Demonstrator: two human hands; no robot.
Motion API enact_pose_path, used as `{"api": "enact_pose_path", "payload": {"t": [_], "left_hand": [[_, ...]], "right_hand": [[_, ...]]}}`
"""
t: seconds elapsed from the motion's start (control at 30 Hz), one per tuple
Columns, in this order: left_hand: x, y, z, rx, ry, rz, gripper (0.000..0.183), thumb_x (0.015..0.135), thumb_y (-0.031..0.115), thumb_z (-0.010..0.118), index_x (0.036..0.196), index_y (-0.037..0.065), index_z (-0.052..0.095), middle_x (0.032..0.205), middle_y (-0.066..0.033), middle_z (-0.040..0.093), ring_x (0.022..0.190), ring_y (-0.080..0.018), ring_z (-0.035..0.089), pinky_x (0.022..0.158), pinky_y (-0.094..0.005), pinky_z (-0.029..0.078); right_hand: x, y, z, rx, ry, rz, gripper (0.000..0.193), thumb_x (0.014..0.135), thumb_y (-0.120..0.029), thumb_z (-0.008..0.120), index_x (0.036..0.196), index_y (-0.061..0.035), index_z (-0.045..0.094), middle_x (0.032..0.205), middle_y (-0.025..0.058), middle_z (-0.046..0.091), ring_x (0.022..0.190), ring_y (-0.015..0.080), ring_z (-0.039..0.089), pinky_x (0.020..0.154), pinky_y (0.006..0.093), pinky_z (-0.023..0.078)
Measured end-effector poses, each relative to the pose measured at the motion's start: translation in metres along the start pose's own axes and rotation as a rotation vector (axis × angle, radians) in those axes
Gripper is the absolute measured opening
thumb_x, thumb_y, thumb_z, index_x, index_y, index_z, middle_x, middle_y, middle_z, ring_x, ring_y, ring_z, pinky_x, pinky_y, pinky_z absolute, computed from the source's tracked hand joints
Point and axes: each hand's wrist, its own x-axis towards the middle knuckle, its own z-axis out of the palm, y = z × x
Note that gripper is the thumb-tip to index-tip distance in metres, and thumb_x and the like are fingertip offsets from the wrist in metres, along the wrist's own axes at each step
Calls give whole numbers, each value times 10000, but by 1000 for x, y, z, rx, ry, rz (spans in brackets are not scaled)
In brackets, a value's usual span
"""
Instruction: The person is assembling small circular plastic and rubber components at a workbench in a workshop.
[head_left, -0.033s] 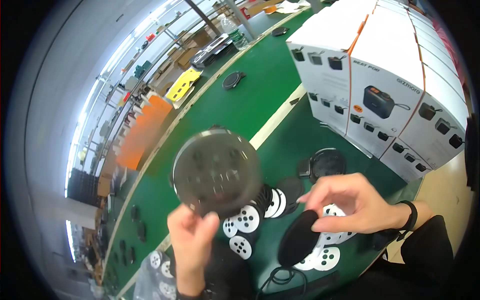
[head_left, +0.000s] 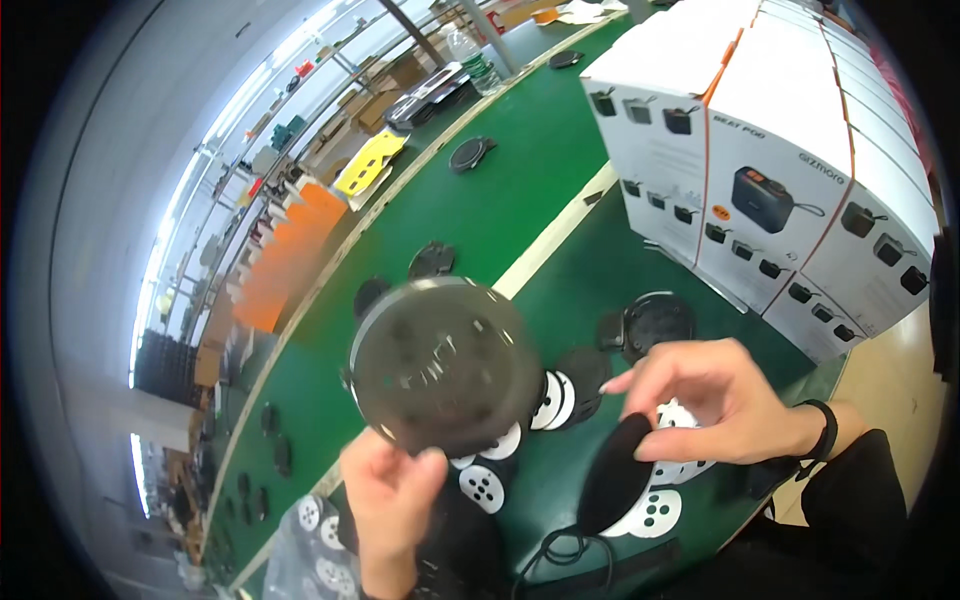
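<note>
My left hand [head_left: 390, 505] pinches the lower edge of a round, dark, glossy housing [head_left: 440, 365], raised above the green table and somewhat blurred. Between the thumb and fingers of my right hand [head_left: 715, 405] hangs a round black pad [head_left: 614, 480], seen tilted. White discs with holes [head_left: 483, 489] lie below the housing, partly covered by it. More white perforated discs [head_left: 656, 512] are under and beside the right hand. Beyond that hand, another round black housing [head_left: 657, 325] rests on the table. A black cord [head_left: 563, 556] lies coiled below the pad.
White product boxes [head_left: 740, 170] are stacked at the right. On the green belt [head_left: 400, 215] at the left lie several dark round parts [head_left: 470, 154]. A plastic bag of white discs [head_left: 312, 555] sits at lower left. Shelves and an orange panel [head_left: 290, 265] stand beyond.
The housing in my left hand has shifted slightly right and down, uncovering dark round parts on the belt behind it. The pad in my right hand has moved a little right.
</note>
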Motion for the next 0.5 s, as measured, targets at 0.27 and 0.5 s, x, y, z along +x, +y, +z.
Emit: {"api": "enact_pose_path", "payload": {"t": [0.27,0.5], "left_hand": [[-73,2,21,-56,191,-55,766,674,108,702,1317,-110,348,1265,-170,498,1150,-239,514,996,-335,384],[-82,20,24,89,-39,-21,403,800,14,563,1186,-74,487,1069,-90,576,972,-157,535,848,-225,385]], "right_hand": [[-8,-3,15,-58,-112,-141,179,747,22,725,909,6,650,768,37,631,673,121,576,923,341,415],[-8,-14,34,-247,-184,-263,169,736,10,724,887,18,648,779,99,612,658,216,580,563,302,451]]}}
